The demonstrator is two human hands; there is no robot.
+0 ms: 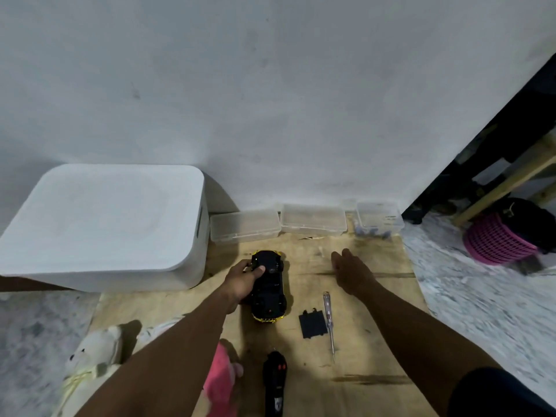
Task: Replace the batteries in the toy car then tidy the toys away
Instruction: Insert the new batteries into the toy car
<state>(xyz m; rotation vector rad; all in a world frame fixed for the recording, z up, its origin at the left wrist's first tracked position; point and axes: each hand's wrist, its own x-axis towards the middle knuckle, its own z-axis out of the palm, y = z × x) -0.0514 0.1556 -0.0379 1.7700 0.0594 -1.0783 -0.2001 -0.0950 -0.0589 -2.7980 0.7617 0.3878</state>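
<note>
Left forearm (168, 350) forward; hand (243, 281) seemingly around car (270, 293)

Two bare forearms run up from the lower edge to the left hand (243, 281) and the right hand (352, 269), and a dark sleeve (499, 392) covers the right upper arm.

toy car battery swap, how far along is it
Done: the battery cover is off, lying by the screwdriver. In hand: the left hand grips the upturned toy car while the open right hand reaches toward the clear boxes; whether batteries are in cannot be told. Left: refit the cover, then tidy away the car, remote and soft toys.
</note>
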